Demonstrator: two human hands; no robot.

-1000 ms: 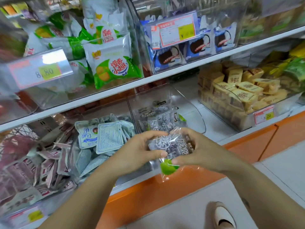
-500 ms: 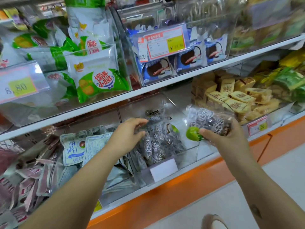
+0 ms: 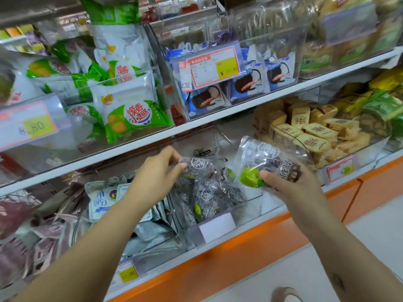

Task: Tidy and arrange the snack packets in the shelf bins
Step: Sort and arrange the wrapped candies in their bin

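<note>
The clear bin (image 3: 218,214) on the lower shelf served as the landmark: a transparent tub with a blank white label (image 3: 217,227) on its front wall, part-filled with clear plum packets (image 3: 209,192) printed in white and dark.

The left hand (image 3: 157,175) reached in over the bin's left rim, thumb and fingers pinched on the top edge of one of those packets at the back of the pile. The right hand (image 3: 290,182) was raised above the bin's right end, closed on a separate clear packet (image 3: 270,162) with a green plum picture near the thumb; that packet was tilted, its upper end toward the shelf above. The two hands were well apart, each clamped on its own packet.

Left of the bin lay a tub of pale blue-grey sachets (image 3: 104,199), and further left, brownish-pink packets (image 3: 50,240). Right of the bin sat a tub of tan wrapped cakes (image 3: 314,131). On the shelf above the bin stood green-and-white bags (image 3: 135,112) and blue packets (image 3: 246,83) behind an orange-edged price tag (image 3: 214,65). Below the bin ran the orange shelf base (image 3: 218,269).
</note>
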